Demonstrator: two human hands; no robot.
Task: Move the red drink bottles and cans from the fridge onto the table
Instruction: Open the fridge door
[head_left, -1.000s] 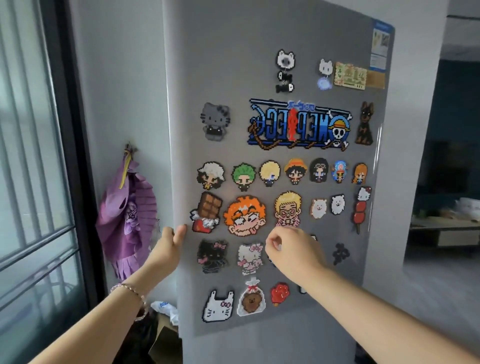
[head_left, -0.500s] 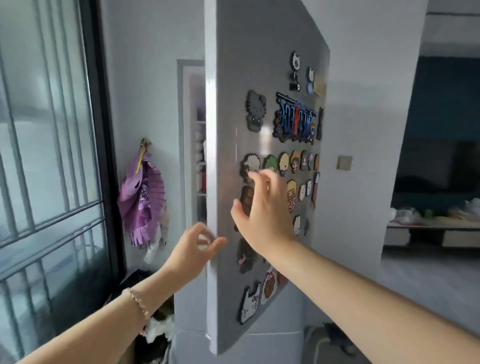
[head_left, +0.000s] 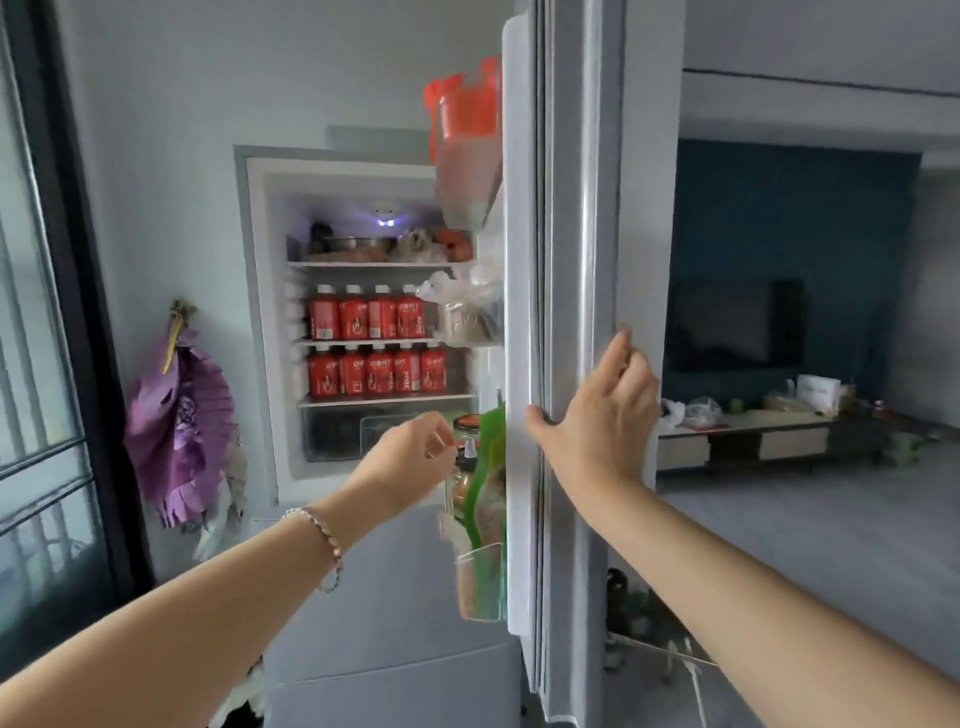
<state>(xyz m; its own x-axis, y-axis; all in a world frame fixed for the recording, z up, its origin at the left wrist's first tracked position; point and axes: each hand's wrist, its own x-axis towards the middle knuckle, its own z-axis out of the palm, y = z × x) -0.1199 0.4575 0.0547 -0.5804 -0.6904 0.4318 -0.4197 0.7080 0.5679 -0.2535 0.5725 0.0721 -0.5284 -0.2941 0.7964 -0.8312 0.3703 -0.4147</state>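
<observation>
9 red plastic drink bottles with white caps (head_left: 382, 318) stand inside the open grey fridge (head_left: 257, 312), 4 on the middle shelf and 5 on the one below. the right hand (head_left: 597, 415) clasps the grey fridge door (head_left: 571, 208) by its edge, likely to hold it wide. the left hand (head_left: 410, 452) hangs loosely curled and empty before the shelves. clear door-rack bags (head_left: 467, 317) and a green pouch (head_left: 491, 467) crowd the bottles' right side.
</observation>
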